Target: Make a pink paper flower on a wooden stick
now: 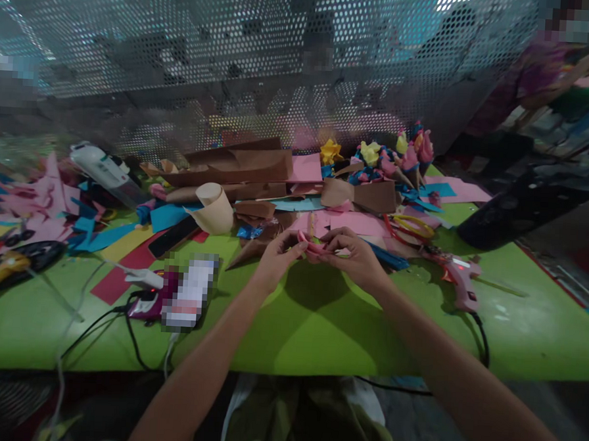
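Observation:
Between my two hands, above the front of the green table (278, 338), is a small folded pink paper piece (313, 246). My left hand (283, 251) pinches its left side, thumb along the near edge. The fingers of my right hand (349, 251) are closed on its right side. A bit of yellow-green shows by the paper's upper edge. Just behind my hands lie pink paper sheets (358, 222), and a brown paper cone (253, 251) points out to the left. A blue object (384, 256) lies right of my right hand.
A pink glue gun (462, 282) lies at right, its cord running off the front edge. Scissors (412, 228) and paper flowers (406, 157) sit behind. At left are a phone (190, 294), power strip (146, 305), paper roll (215, 210) and yellow glue gun (3, 271). A dark cylinder (512, 209) stands tilted right.

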`<state>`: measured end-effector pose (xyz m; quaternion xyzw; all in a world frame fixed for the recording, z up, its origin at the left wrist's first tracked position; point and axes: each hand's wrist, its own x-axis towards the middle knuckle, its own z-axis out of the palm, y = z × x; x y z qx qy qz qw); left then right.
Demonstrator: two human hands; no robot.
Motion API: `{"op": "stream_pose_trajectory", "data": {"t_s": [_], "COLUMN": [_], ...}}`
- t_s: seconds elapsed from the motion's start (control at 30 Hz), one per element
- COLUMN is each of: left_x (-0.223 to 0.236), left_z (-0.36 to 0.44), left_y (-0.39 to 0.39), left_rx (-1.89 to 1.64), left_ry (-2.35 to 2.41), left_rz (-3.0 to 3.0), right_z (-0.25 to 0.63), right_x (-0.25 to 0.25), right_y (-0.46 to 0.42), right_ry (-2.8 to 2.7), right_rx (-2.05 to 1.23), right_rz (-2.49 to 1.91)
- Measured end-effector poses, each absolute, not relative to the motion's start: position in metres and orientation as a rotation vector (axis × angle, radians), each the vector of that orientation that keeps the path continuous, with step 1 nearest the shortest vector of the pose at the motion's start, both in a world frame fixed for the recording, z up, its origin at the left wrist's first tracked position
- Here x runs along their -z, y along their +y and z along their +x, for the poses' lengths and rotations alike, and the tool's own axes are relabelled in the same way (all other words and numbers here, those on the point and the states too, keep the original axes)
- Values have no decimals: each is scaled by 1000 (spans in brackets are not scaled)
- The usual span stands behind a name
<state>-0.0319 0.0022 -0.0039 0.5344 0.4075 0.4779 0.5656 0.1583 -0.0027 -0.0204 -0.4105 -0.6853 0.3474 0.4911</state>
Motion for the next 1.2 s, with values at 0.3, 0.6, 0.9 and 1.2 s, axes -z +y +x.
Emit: {"op": "stream_pose_trajectory", "data": {"t_s": [0.3, 0.6, 0.9, 1.2], "left_x": [3, 2, 4, 4], "left_z": [-33, -31, -31, -31], "left_y": [3, 1, 2, 3], "left_rx": [-1179, -1166, -1165, -1228], "left_ry": [1033, 1020, 977, 1036], "left_rz": [1201, 1237, 1215, 1225], "right_z": [163, 159, 160, 161], "right_x": [13, 24, 22, 20], "right_y": [-5, -2, -2, -5], "right_ry": [-1612, -1832, -1667, -1759], "right_rx": [-726, -660, -732, -589], "right_rz": [-1033, -1036, -1052, -1054]}}
